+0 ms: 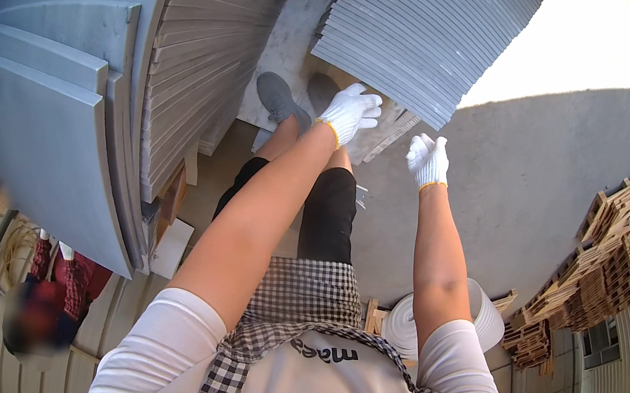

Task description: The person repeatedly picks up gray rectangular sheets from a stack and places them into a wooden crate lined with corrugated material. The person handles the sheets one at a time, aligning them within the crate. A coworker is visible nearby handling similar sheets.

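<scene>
Checked apron straps frame bare arms; gloved left hand lies fingers together on the stacked grey panels, right hand loosely spread beside them.

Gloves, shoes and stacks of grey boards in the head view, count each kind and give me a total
White gloves: 2, one on the left hand, one on the right hand
Grey shoes: 2
Stacks of grey boards: 2, a left stack and a far stack
Total: 6
</scene>
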### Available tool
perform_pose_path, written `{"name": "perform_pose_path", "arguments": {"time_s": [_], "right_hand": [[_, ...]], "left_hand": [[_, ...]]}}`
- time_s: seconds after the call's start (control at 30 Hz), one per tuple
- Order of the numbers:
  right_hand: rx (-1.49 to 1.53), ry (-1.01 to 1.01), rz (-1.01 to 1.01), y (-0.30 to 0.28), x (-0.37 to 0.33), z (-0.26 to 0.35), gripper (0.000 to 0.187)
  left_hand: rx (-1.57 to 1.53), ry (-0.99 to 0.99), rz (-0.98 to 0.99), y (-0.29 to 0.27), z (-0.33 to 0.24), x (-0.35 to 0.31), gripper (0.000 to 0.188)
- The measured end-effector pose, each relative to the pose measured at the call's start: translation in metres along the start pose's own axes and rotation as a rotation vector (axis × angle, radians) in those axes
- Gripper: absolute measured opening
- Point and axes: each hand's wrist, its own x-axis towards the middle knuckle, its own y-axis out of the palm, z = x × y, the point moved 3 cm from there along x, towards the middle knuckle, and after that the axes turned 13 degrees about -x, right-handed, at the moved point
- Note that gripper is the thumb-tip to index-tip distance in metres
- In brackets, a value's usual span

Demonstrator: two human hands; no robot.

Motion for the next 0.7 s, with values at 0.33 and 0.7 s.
{"name": "perform_pose_path", "arguments": {"time_s": [0.33, 0.7], "right_hand": [[0.12, 0.109, 0.051, -0.041, -0.093, -0.098, 0.042], [0.2, 0.121, 0.009, -0.08, -0.19, -0.139, 0.036]], "left_hand": [[0.429, 0.263, -0.046, 0.059, -0.036, -0.14, 0.036], [0.677, 0.799, 0.748, 0.261, -0.125, -0.44, 0.07]]}}
